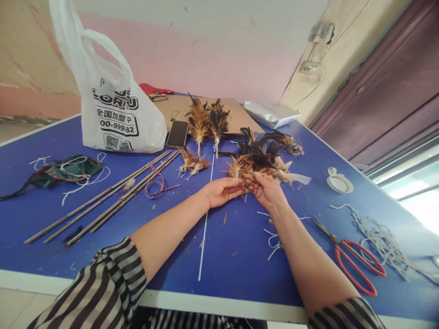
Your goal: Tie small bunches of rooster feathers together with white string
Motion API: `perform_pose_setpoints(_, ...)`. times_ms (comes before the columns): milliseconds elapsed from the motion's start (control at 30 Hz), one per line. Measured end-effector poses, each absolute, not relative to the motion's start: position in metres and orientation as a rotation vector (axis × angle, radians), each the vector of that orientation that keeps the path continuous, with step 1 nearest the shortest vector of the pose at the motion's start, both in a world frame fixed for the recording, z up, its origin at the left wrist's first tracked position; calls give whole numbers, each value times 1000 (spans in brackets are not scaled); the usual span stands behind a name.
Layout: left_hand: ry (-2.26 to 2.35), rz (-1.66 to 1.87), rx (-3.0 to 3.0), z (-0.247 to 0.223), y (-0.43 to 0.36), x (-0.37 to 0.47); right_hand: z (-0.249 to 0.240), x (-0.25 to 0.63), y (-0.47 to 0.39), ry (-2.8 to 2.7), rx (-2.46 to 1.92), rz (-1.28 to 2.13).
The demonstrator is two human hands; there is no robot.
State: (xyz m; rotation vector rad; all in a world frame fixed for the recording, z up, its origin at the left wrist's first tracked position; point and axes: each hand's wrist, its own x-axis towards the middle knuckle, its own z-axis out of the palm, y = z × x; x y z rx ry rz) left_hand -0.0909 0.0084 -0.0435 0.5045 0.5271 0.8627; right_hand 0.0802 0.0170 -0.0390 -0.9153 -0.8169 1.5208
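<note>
My left hand (223,192) is closed, its fingertips pinching the base of a small bunch of orange-brown feathers (236,167). Close beside it, my right hand (269,191) has its thumb and fingers pressed together on feathers at the near edge of a loose pile. Dark black feathers (257,151) and pale fluffy ones make up that pile, just beyond both hands. Farther back lie two tied feather bundles (199,121) with pale stems pointing toward me. Two smaller brown tufts (194,162) with string ends rest to the left. Fingers partly hide the feather bases.
Scissors with red handles (360,265) and tangled string (384,242) lie at right, near a tape roll (339,183). Thin sticks (113,196) lie at left, before a white plastic bag (120,109). A phone (177,134) and cardboard (236,109) are farther back.
</note>
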Motion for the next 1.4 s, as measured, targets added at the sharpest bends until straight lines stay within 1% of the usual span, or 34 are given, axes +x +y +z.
perform_pose_setpoints(167, 536, 966, 404, -49, 12, -87, -39, 78, 19, -793, -983, 1529)
perform_pose_setpoints(400, 586, 1017, 333, -50, 14, -89, -26, 89, 17, -785, -926, 1389)
perform_pose_setpoints(533, 582, 1008, 397, -49, 14, -99, -20, 96, 14, -707, -865, 1399)
perform_pose_setpoints(700, 527, 1005, 604, -35, 4, -105, -21, 92, 13, -676, -869, 1475)
perform_pose_setpoints(833, 575, 987, 777, -28, -1, -101, -22, 80, 8, -836, -944, 1468)
perform_pose_setpoints(1033, 659, 913, 882, -31, -2, -98, -18, 61, -2, -1194, -1046, 1308)
perform_pose_setpoints(1167, 684, 945, 821, -31, 0, -101, -17, 62, -2, -1195, -1010, 1258)
perform_pose_setpoints(1267, 702, 984, 761, -32, 5, -106, -14, 76, -2, -1234, -1162, 1165)
perform_pose_setpoints(1400, 669, 1022, 748, -36, 10, -111, -7, 93, -5, -1461, -1426, 1219)
